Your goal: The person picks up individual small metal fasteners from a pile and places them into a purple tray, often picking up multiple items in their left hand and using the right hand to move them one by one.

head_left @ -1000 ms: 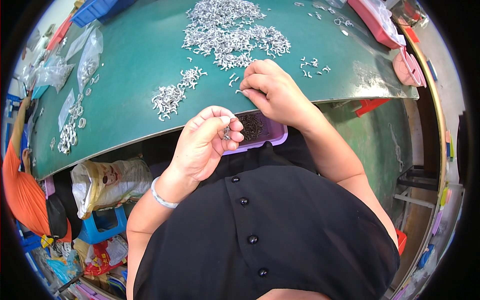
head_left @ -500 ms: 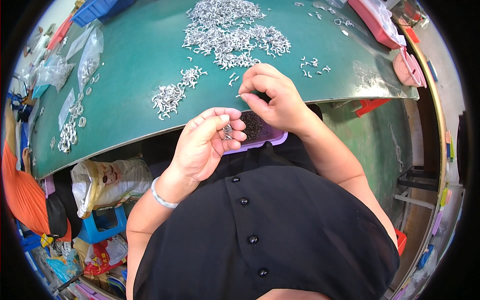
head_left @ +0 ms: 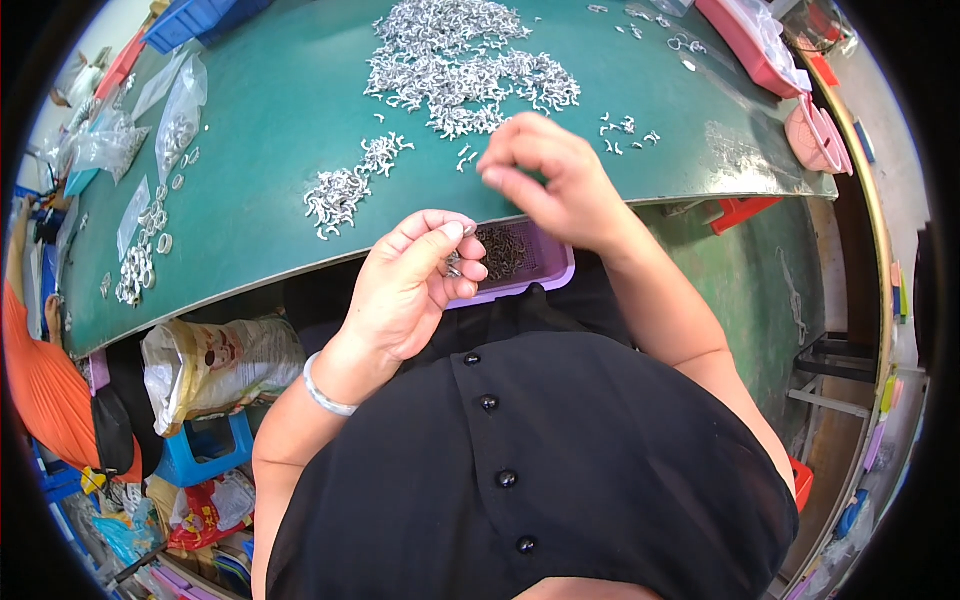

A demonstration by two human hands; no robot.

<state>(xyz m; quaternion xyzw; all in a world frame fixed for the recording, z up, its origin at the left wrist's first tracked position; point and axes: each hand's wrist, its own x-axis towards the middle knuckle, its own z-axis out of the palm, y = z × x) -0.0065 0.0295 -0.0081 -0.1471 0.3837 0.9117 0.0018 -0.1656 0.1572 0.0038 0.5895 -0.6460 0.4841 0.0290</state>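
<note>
My left hand (head_left: pixel 400 290) is curled, palm up, around a few small curved metal pieces (head_left: pixel 453 264) that show between its fingers. Its thumb presses against the index fingertip, where a bit of metal peeks out. Over the table edge, my right hand (head_left: pixel 555 185) has its thumb and fingers bent toward each other; whatever lies between the tips is too small to make out. Below the hands, a purple basket (head_left: pixel 555 283) holds many dark small pieces (head_left: pixel 507 252). Small silvery curved pieces lie in a nearer pile (head_left: pixel 336 200) and a large heap (head_left: pixel 455 70) on the green table.
The green table (head_left: pixel 270 130) curves across the front. Rings (head_left: pixel 135 272) and plastic bags (head_left: pixel 182 115) lie at left, a blue bin (head_left: pixel 195 22) behind. Pink containers (head_left: pixel 815 135) stand right. A person in orange (head_left: pixel 60 390), a sack (head_left: pixel 220 365) and a blue stool (head_left: pixel 205 450) are left.
My right hand has shifted slightly up and right, and the small pale piece at its fingertips no longer shows. My left fingers have closed a little, its thumb now against the index fingertip.
</note>
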